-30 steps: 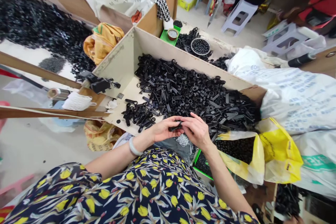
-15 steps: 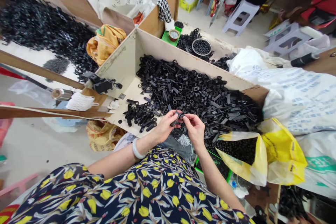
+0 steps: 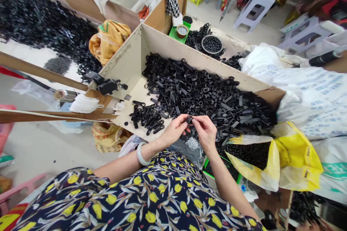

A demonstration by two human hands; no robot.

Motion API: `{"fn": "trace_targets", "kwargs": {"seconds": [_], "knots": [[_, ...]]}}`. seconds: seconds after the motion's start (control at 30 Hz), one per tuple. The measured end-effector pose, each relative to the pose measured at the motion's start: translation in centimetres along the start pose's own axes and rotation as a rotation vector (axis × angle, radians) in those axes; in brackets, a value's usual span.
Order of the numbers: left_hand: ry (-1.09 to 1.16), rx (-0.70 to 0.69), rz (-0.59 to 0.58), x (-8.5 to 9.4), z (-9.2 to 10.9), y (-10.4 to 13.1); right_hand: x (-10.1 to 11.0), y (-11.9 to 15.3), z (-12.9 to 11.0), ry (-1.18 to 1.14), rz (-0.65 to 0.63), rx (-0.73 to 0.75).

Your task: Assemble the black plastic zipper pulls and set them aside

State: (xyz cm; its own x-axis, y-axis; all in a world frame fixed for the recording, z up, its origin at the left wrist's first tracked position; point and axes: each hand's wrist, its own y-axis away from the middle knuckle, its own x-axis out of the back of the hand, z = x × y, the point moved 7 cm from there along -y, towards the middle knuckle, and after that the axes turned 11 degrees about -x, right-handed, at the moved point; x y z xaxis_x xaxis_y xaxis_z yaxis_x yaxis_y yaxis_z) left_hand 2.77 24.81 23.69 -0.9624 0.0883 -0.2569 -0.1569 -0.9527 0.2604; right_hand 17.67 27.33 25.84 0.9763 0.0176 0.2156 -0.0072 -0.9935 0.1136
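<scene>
Pinching a small black plastic part (image 3: 189,119) between them, the left hand (image 3: 175,130) and right hand (image 3: 206,131) meet just at the near edge of the big cardboard tray (image 3: 127,63), and that tray is the landmark for everything here. The left grip is pressed on one side of the part with thumb and forefinger, and the right grip closes on the other side, so the piece hangs in the air over the tray's near lip rather than resting on anything. Inside the tray lies a deep heap of black parts (image 3: 200,94), with a smaller loose cluster (image 3: 148,119) near its front left corner. Just below the tray's near edge, under the hands, sits a little pile of bright metal pins (image 3: 192,143), and to the right of that a yellow bag (image 3: 282,158) lies open with more dark pieces in it. The main risk, as I judge it, is the part slipping: it is tiny, held only by fingertips, and if either grip loosens it could drop into the heap and be lost among look-alikes, or fall past the tray's lip toward the lap. A second risk is a sleeve or wrist, with its pale bangle (image 3: 141,154), brushing the loose cluster off the tray's open front.
</scene>
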Motion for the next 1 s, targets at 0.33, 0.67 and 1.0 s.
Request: {"fn": "trace_targets", "kwargs": {"seconds": [0.33, 0.67, 1.0], "knots": [[-0.237, -0.121, 0.019, 1.0, 1.2, 0.3, 0.2, 0.4, -1.9, 0.166, 0.011, 0.137], [-0.383, -0.185, 0.059, 1.5, 2.5, 0.6, 0.1, 1.1, -2.7, 0.279, 0.042, 0.222], [-0.354, -0.156, 0.017, 1.8, 2.3, 1.2, -2.2, 1.3, 2.3, -0.054, -0.109, -0.114]]}}
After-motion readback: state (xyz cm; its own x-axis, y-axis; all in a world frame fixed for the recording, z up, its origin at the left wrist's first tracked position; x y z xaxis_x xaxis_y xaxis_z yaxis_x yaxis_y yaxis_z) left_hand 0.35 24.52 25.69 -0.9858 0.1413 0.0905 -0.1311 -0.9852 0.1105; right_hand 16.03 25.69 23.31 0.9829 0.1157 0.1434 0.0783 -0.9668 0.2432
